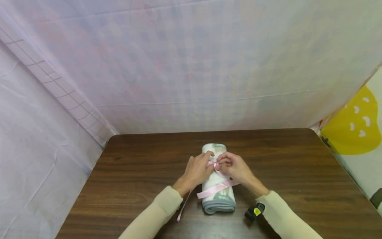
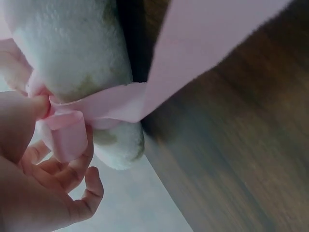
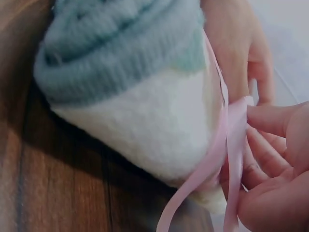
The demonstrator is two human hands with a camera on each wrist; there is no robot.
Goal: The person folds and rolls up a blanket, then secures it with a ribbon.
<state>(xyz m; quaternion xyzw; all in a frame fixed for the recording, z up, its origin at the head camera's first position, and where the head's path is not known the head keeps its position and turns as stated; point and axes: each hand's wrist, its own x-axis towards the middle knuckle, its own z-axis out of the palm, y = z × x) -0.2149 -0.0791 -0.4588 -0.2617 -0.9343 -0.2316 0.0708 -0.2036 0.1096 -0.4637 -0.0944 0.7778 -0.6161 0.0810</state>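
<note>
A rolled white towel (image 1: pixel 215 182) with green patches and a grey-green edge lies lengthwise on the table. Pink ribbon (image 1: pixel 212 190) passes round its middle, gathered at a knot or bow on top. The left hand (image 1: pixel 197 168) pinches the ribbon there between thumb and finger; a pink loop (image 2: pixel 67 135) shows beside its fingers in the left wrist view. From the other side, the right hand (image 1: pixel 234 167) pinches ribbon at the same spot. In the right wrist view ribbon tails (image 3: pixel 235 159) run down from those fingers past the towel (image 3: pixel 140 121).
The brown wooden table (image 1: pixel 134 172) extends to both sides of the towel. A small black device with a yellow spot (image 1: pixel 257 211) is at the right sleeve. Pale patterned cloth (image 1: pixel 191 66) hangs behind the table's far edge.
</note>
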